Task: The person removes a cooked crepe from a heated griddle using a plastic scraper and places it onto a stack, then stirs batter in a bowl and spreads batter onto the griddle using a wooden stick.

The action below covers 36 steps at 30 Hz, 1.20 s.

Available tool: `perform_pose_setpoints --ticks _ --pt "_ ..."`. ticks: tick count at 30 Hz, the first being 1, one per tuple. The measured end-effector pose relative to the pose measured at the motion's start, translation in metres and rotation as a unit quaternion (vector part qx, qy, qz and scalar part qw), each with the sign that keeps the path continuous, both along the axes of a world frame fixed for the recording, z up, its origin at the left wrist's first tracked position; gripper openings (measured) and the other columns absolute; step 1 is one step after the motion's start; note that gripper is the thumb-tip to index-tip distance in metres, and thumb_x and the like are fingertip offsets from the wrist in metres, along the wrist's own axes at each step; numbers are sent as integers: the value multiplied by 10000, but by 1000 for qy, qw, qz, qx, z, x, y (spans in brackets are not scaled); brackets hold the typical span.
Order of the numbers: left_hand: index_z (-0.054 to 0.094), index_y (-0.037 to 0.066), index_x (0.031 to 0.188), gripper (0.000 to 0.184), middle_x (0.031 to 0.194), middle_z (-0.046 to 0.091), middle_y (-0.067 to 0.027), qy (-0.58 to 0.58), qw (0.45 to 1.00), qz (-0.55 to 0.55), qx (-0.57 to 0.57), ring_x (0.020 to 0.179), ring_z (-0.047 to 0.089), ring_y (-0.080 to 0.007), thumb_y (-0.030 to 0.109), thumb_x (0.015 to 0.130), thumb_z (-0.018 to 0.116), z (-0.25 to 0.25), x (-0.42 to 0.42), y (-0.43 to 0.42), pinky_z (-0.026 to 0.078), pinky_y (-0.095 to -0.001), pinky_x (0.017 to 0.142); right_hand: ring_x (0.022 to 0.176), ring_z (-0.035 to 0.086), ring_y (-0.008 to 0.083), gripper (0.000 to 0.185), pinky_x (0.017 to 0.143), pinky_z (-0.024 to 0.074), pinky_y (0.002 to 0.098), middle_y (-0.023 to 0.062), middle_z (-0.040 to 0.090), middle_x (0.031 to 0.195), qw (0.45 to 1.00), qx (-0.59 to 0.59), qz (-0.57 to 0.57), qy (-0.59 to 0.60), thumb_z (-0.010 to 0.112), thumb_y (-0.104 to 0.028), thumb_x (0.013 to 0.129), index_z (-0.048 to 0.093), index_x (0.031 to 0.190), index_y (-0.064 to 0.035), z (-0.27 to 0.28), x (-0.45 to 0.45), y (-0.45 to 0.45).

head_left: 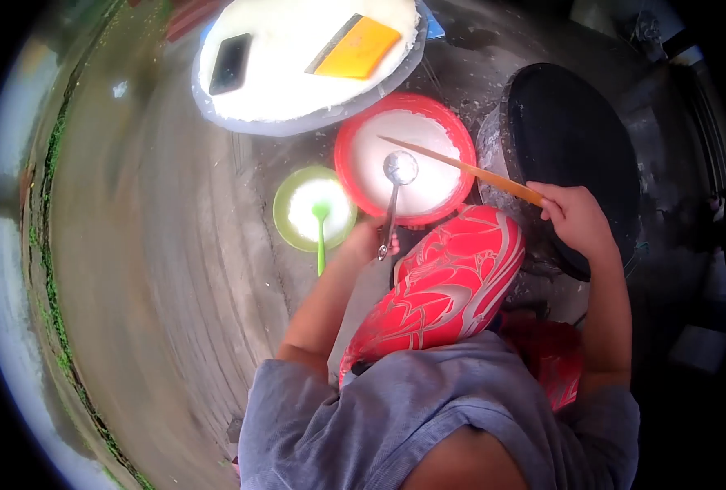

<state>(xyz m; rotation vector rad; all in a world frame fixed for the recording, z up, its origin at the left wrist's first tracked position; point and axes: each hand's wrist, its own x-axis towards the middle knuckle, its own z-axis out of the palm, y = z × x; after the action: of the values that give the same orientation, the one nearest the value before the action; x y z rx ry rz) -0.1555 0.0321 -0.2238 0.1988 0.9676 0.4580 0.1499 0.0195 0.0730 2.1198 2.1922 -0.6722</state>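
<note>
While floor (200,229) opens leftward, hands (579,220) grip ladle (400,168) and stick (494,179) across the basin's rim (342,151).

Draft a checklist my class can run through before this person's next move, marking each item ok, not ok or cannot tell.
1. Right hand gripping the long wooden stick: ok, by its near end.
2. Left hand holding the metal ladle: ok, by the handle.
3. White mixture in the red basin: ok.
4. Ladle bowl dipped in the mixture: cannot tell.
5. Phone kept off the white round surface: not ok, it lies there with the yellow scraper.
</note>
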Motion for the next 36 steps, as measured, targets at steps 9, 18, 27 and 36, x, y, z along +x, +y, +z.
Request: perform_pose_setpoints --ticks 9,18,27,36 --pt "476 41 804 183 606 464 -53 265 958 -21 110 444 399 -126 169 909 399 49 43 17 320 -245 370 475 440 30 334 460 373 174 22 601 695 916 17 -270 296 463 -2 888 557 1199 -78 -33 120 -134" --pt "550 84 1070 277 956 636 -172 627 507 -465 365 898 620 -336 202 831 478 72 39 43 493 -431 770 507 449 29 333 484 382 171 28 607 715 877 53 -293 378 469 4 884 552 1200 -59 -98 139 -168" --pt "619 -2 980 314 909 612 -241 554 653 -315 409 899 579 -403 260 871 484 63 23 29 458 -439 773 499 444 35 345 487 389 176 29 612 722 880 66 -290 370 463 2 882 555 1204 -80 -99 141 -163" --pt "576 4 887 252 814 599 -266 584 606 -265 471 821 573 -434 190 871 405 71 65 67 466 -489 708 497 438 35 357 487 385 177 25 611 722 871 74 -317 367 471 14 875 553 1209 -81 -100 145 -174"
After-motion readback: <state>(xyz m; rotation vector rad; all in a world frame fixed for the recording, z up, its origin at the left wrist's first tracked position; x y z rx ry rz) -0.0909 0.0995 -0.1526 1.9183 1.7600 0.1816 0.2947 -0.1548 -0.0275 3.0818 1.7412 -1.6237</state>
